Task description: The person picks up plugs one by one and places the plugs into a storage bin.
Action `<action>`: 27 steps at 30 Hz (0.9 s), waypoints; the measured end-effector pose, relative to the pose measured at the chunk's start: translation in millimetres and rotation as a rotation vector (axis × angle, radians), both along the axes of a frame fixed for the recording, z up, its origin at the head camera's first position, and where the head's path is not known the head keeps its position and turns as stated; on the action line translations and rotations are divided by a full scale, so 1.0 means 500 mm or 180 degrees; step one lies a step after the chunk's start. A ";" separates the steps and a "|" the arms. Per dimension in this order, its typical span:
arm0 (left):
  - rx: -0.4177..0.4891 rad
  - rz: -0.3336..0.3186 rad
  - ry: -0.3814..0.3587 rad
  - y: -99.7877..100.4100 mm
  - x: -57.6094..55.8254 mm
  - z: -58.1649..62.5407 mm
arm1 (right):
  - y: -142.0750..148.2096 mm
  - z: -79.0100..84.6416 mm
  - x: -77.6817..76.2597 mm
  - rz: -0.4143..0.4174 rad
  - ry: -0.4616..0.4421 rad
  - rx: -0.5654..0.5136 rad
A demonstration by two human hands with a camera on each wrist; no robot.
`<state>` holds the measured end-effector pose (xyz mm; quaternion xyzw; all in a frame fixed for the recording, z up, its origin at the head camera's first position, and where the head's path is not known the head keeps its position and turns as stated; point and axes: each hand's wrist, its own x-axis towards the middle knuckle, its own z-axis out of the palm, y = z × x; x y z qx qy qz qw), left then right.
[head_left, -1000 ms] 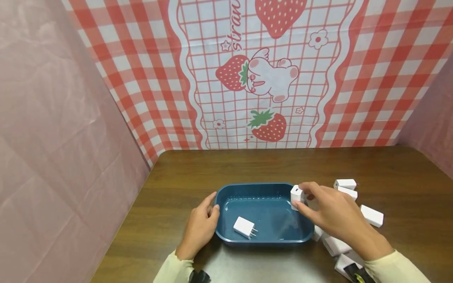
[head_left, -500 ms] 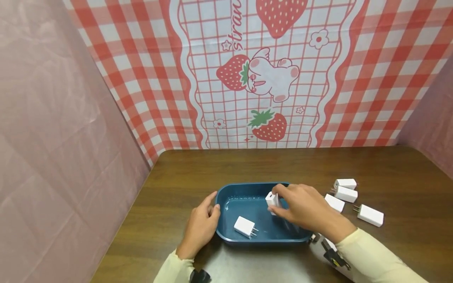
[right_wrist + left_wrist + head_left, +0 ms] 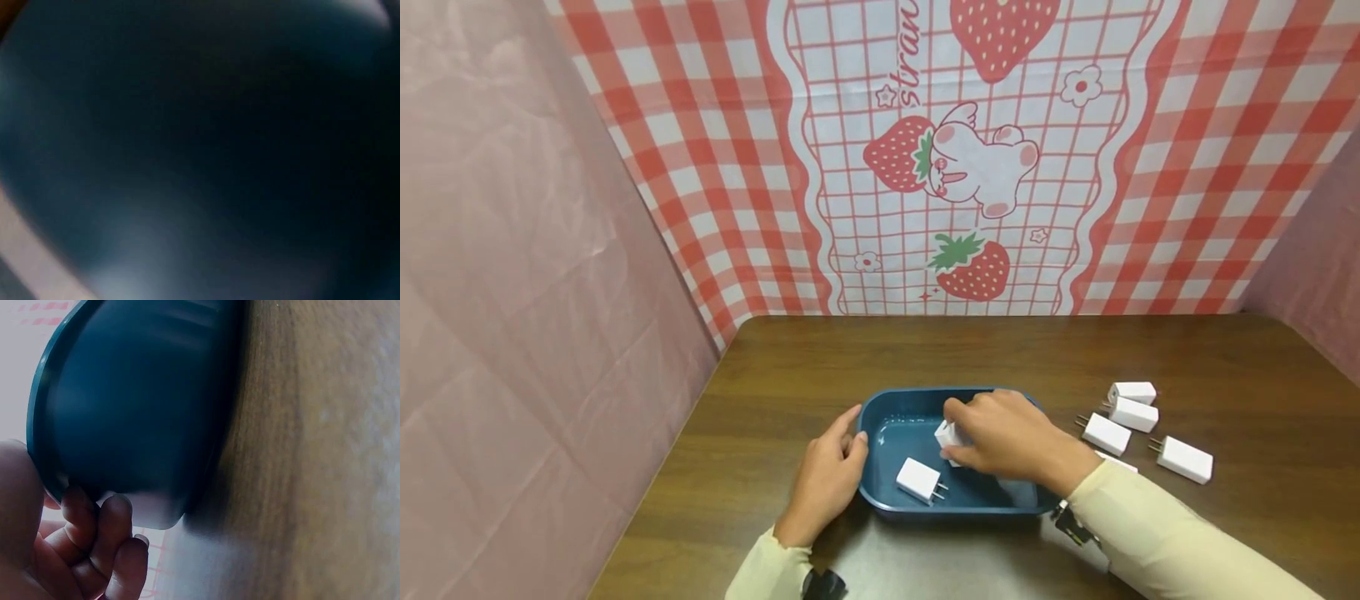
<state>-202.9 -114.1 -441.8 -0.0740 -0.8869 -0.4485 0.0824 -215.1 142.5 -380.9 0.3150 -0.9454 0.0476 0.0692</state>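
Observation:
A blue rectangular tray (image 3: pixel 953 510) with raised walls stands on the table, seen in the head view. At its left end, my left hand (image 3: pixel 826 475) holds the rim; in the left wrist view its curled fingers (image 3: pixel 115 528) lie against the outer wall. My right hand (image 3: pixel 1011 437) reaches inside the tray and pinches a white charger plug (image 3: pixel 948 435) between thumb and fingers, partly hidden by the hand. Another white charger plug (image 3: pixel 918 480) lies on the tray floor, prongs to the right. Only dark, blurred tray surface fills the right wrist view.
Right of the tray, several white charger plugs (image 3: pixel 1184 459) lie on the wooden table (image 3: pixel 805 358). The right forearm (image 3: pixel 1165 517) covers part of that side. A checked strawberry cloth (image 3: pixel 970 167) hangs behind, and a pink cloth (image 3: pixel 527 292) hangs at the left.
My right hand has carried the charger plug left, from the tray's right rim to above the middle and lower down. The left hand keeps its place at the rim.

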 end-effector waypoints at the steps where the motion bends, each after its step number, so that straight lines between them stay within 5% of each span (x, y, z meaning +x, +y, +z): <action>1: 0.0003 -0.0001 -0.0005 0.000 0.000 0.000 | -0.004 -0.002 -0.003 0.0004 -0.0032 -0.0003; 10: -0.0006 -0.0019 -0.0019 -0.003 0.000 0.001 | -0.034 -0.023 -0.022 -0.0100 -0.0285 -0.0008; 27: 0.0048 -0.0062 0.0042 -0.006 -0.004 -0.001 | -0.044 -0.034 -0.029 -0.0130 -0.0141 -0.0034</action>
